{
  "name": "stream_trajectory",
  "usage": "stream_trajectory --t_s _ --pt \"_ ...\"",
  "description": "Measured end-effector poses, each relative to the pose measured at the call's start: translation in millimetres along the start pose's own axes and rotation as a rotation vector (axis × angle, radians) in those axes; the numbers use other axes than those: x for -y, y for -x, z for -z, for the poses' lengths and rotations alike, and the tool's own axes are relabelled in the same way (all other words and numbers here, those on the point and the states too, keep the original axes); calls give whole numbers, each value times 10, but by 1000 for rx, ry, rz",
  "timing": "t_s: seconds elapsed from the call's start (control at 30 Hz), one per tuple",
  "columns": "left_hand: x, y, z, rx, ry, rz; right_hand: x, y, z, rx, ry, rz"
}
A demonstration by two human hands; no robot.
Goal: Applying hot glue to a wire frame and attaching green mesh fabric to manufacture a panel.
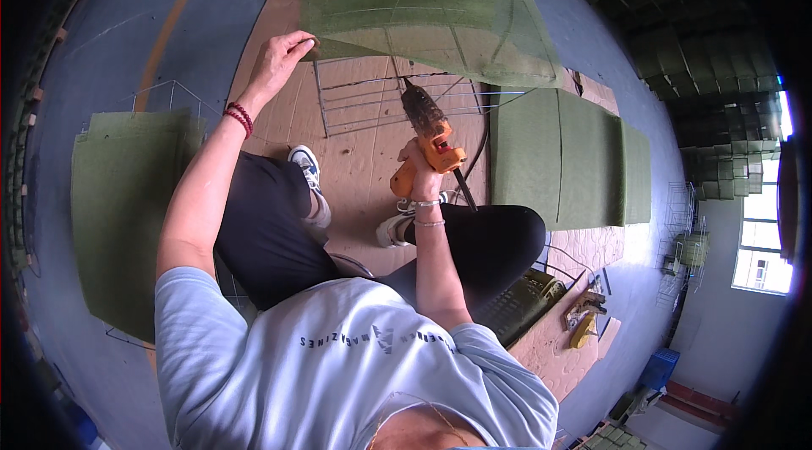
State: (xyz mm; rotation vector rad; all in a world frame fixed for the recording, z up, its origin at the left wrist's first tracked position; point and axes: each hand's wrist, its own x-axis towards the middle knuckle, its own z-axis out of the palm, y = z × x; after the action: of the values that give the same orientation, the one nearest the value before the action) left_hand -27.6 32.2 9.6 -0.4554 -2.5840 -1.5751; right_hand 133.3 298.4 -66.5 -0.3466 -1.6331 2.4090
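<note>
My left hand [284, 61] pinches the near left corner of a sheet of green mesh [381, 2], lifting that edge. The mesh lies over the far part of a wire frame [364, 116], whose near bars show bare. In my right hand [421, 175] is an orange hot glue gun [440, 148] with a dark, grimy front end. A glue stick [463, 189] sticks out of its back. The gun's nozzle points away from me, at the wire near the mesh's loose edge; whether it touches cannot be made out.
Brown cardboard [355, 171] lies beneath the work. Green mesh-covered frames stand at the right [550, 162] and left [127, 213]. A green crate [533, 298] sits by my right knee, near a second glue gun [584, 327]. More green frames [677, 19] are stacked far right.
</note>
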Motion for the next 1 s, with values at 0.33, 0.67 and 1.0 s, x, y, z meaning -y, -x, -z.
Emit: stream_trajectory --t_s 0.33,0.67,1.0 --pt "-28 4 -32 -49 26 -60 -17 52 -57 12 -24 -47" --pt "78 -14 -30 -40 26 -53 9 42 -51 23 -20 -69" --pt "43 -1 -40 -90 35 -80 -11 -156 157 -102 -7 104"
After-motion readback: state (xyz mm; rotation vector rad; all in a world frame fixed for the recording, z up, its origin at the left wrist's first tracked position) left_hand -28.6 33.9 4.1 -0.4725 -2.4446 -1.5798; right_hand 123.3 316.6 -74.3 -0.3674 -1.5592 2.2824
